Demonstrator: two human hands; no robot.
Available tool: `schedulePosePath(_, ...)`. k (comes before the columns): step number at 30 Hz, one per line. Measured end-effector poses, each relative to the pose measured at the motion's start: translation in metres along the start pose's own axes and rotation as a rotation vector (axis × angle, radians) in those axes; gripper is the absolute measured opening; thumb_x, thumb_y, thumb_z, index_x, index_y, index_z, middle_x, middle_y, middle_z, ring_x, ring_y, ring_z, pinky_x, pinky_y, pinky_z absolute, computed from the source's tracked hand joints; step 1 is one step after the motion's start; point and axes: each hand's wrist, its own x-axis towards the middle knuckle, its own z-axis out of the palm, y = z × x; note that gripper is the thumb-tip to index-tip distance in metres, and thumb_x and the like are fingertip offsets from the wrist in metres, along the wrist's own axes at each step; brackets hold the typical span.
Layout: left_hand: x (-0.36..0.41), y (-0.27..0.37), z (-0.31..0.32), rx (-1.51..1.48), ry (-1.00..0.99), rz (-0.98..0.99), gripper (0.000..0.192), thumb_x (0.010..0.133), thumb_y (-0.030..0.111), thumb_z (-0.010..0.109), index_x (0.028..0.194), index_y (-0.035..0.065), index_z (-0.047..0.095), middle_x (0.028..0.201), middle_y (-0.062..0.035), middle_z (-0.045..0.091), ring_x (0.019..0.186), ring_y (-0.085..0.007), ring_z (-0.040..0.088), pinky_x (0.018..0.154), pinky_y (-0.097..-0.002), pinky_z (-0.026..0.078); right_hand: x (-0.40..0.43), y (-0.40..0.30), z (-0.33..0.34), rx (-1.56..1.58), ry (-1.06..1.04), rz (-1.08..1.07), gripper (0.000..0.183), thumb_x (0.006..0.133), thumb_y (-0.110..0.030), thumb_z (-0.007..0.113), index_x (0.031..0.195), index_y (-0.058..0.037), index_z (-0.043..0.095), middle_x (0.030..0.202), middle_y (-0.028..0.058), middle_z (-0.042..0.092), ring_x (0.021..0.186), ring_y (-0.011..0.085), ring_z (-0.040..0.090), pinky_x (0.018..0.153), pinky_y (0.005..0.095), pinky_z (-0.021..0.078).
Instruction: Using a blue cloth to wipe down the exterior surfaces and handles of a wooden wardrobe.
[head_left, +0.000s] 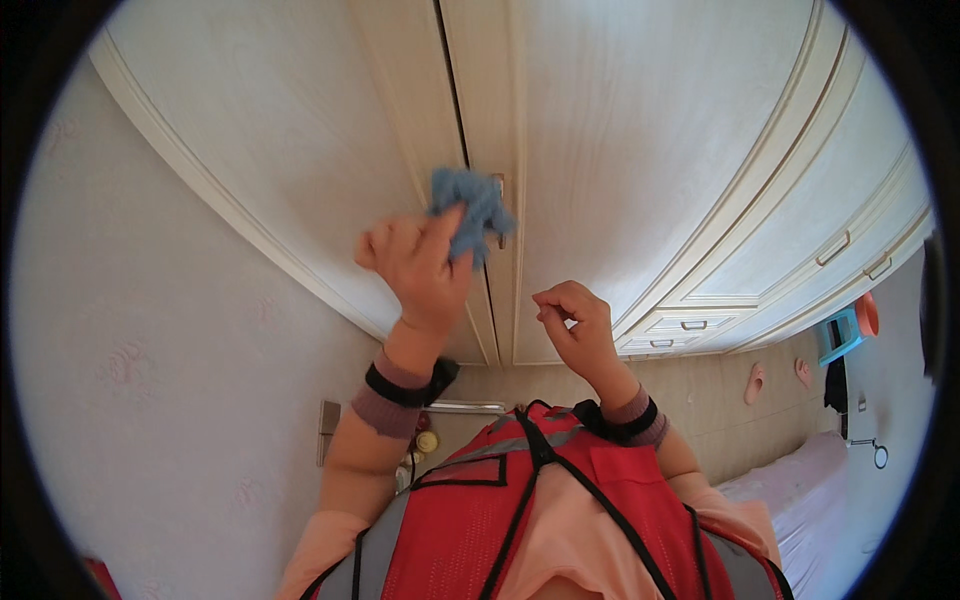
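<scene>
My left hand (424, 266) grips a crumpled blue cloth (471, 210) between thumb and fingers, slightly blurred. The cloth is in front of the gap between two pale wooden wardrobe doors, overlapping the metal door handle (502, 238) and hiding part of it. Lower and to the right, my right hand (579, 322) is in front of the right wardrobe door (630, 150). Its fingers are curled in, with the thumb against the index finger and nothing visible in them. The left wardrobe door (285, 150) extends behind my left hand.
At left is a wall (187, 360) with faint flower patterns and a switch plate (328, 433). Drawers (686, 322) continue the wardrobe rightward. Pink slippers (754, 384), a blue stool (841, 336) and an orange basin (867, 313) are on the right. A covered bed (802, 487) lies lower right.
</scene>
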Motion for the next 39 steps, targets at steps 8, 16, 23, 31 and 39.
schedulePosePath(8, 0.004, -0.018, 0.048, 0.060, 0.014, 0.105, 0.024, 0.066, 0.013, 0.071, 0.089, 0.0181, 0.072, 0.082, 0.0016, 0.053, 0.088, -0.0219, 0.051, 0.088, -0.0433, 0.029, 0.004, 0.004, 0.001, -0.014, 0.018, 0.005, 0.015, 0.085, 0.007, 0.059, 0.096, 0.0023, 0.068, 0.087, 0.0131, 0.064, 0.075, 0.0219, 0.066, 0.062, 0.0285, 0.0560)
schedulePosePath(16, -0.048, -0.018, 0.049, 0.131, -0.190, 0.099, 0.021, 0.065, 0.014, 0.071, 0.085, 0.0174, 0.068, 0.082, 0.0000, 0.052, 0.087, -0.0233, 0.051, 0.087, -0.0413, 0.031, 0.004, 0.002, 0.004, -0.007, -0.010, 0.014, 0.014, 0.085, 0.005, 0.059, 0.096, 0.0027, 0.068, 0.087, 0.0135, 0.064, 0.074, 0.0231, 0.066, 0.062, 0.0286, 0.0553)
schedulePosePath(23, -0.074, -0.019, 0.046, 0.082, -0.217, 0.056, 0.021, 0.067, 0.013, 0.072, 0.087, 0.0149, 0.069, 0.080, -0.0027, 0.052, 0.083, -0.0272, 0.052, 0.083, -0.0438, 0.037, 0.006, 0.004, 0.010, -0.058, -0.134, -0.028, 0.020, 0.085, 0.000, 0.064, 0.104, 0.0017, 0.065, 0.089, 0.0136, 0.061, 0.075, 0.0254, 0.066, 0.065, 0.0309, 0.0556)
schedulePosePath(31, -0.072, 0.019, 0.010, -1.102, -0.582, -1.100, 0.027, 0.089, 0.018, 0.069, 0.107, -0.0019, 0.068, 0.090, -0.0119, 0.066, 0.087, -0.0156, 0.061, 0.077, -0.0303, 0.048, 0.010, -0.001, 0.028, -0.015, -0.121, 0.055, 0.059, 0.081, -0.009, 0.071, 0.135, -0.0025, 0.048, 0.110, 0.0208, 0.063, 0.101, 0.0355, 0.064, 0.084, 0.0391, 0.0531)
schedulePosePath(39, -0.014, -0.004, 0.007, -0.528, -0.134, -0.345, 0.025, 0.094, 0.013, 0.065, 0.117, 0.0039, 0.066, 0.097, -0.0056, 0.062, 0.085, -0.0149, 0.058, 0.081, -0.0273, 0.048, 0.099, -0.060, 0.004, -0.302, 0.223, -0.480, 0.050, 0.074, 0.000, 0.067, 0.123, -0.0041, 0.058, 0.110, 0.0192, 0.060, 0.095, 0.0372, 0.063, 0.082, 0.0398, 0.0516)
